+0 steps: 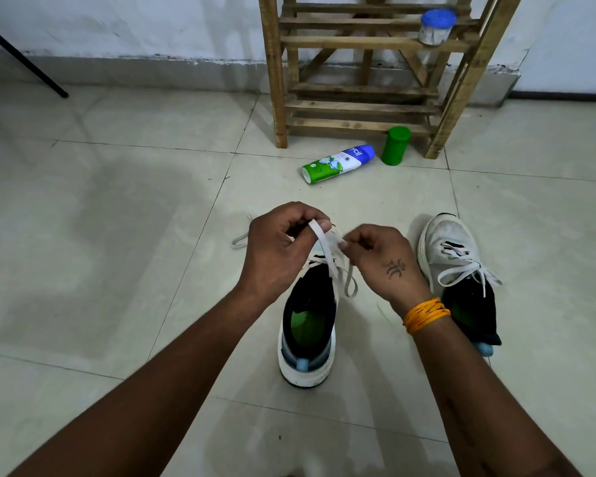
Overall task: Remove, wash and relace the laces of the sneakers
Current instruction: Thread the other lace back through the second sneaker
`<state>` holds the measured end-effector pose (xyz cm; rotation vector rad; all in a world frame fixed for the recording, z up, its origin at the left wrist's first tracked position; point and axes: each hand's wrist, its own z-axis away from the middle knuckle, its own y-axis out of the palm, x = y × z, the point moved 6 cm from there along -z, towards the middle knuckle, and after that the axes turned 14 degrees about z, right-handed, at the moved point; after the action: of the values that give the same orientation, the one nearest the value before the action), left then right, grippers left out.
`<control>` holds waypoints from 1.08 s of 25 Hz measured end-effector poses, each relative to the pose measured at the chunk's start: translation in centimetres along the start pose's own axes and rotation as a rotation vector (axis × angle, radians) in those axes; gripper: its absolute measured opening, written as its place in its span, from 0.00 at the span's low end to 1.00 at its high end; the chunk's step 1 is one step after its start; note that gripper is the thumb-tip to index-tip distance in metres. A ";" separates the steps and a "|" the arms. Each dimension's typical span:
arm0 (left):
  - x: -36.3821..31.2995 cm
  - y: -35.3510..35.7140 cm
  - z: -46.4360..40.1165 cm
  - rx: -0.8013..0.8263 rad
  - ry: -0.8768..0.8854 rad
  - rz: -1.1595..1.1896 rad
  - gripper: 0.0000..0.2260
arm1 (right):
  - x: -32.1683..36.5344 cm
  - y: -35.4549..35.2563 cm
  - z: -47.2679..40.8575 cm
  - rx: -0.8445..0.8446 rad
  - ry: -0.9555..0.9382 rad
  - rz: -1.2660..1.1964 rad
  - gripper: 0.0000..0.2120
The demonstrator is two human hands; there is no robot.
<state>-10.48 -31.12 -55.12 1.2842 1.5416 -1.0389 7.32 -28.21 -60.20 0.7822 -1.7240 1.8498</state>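
A white sneaker (308,332) with a dark collar and green insole stands on the floor in the middle, heel toward me. Its white lace (324,242) rises from the eyelets to both hands. My left hand (276,249) pinches the lace over the shoe's front, and one end trails on the floor to the left. My right hand (382,259) pinches another stretch of the same lace just beside it; a loop hangs below. A second white sneaker (458,266) stands to the right, laced and tied, partly hidden by my right wrist.
A wooden rack (362,108) stands against the far wall, with a blue-lidded jar (436,25) on a shelf. A green-and-blue bottle (338,163) lies on the tiles before it, beside an upright green container (396,146). A black leg (25,60) slants at far left.
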 end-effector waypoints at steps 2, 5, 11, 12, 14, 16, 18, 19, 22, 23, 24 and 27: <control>0.1 -0.5 -0.2 -0.005 0.007 0.006 0.02 | -1.5 -0.4 0.1 -0.058 0.063 0.361 0.06; 0.5 -0.5 0.1 0.023 0.025 -0.018 0.02 | 0.9 0.3 0.8 -0.034 -0.012 0.020 0.03; 0.9 -0.6 0.4 -0.001 0.009 -0.023 0.02 | 1.5 1.1 1.0 -0.100 -0.033 0.001 0.06; 0.9 -0.8 0.3 -0.005 0.004 -0.025 0.02 | 1.3 0.8 1.2 -0.116 -0.034 0.006 0.04; 0.8 -0.7 0.2 0.014 -0.003 -0.015 0.02 | 2.5 0.9 1.5 -0.046 -0.105 -0.171 0.04; 0.8 -0.5 0.3 0.026 0.002 0.005 0.02 | 3.8 1.5 1.4 0.052 -0.139 -0.334 0.04; 0.7 -0.5 0.5 -0.007 0.008 0.001 0.03 | 3.0 1.5 1.1 0.000 -0.079 -0.274 0.08; 0.6 -0.7 0.5 -0.030 0.006 -0.003 0.03 | 1.8 1.3 0.8 -0.051 -0.026 -0.160 0.08; 0.8 -1.3 0.4 -0.055 -0.001 -0.010 0.03 | -0.1 0.5 1.2 -0.116 0.072 0.171 0.03; 0.9 -1.2 0.4 -0.046 -0.001 -0.013 0.02 | 0.4 0.8 1.3 -0.076 0.029 0.104 0.03; 0.9 -1.1 0.5 -0.035 -0.004 -0.014 0.02 | 1.5 1.3 1.5 -0.015 -0.020 -0.049 0.04; 1.2 -0.7 0.7 -0.013 -0.008 -0.001 0.02 | 3.5 2.3 1.8 0.065 -0.086 -0.333 0.09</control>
<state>-11.23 -31.52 -56.37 1.2691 1.5411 -1.0318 3.36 -30.34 -59.37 1.1157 -1.4821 1.6703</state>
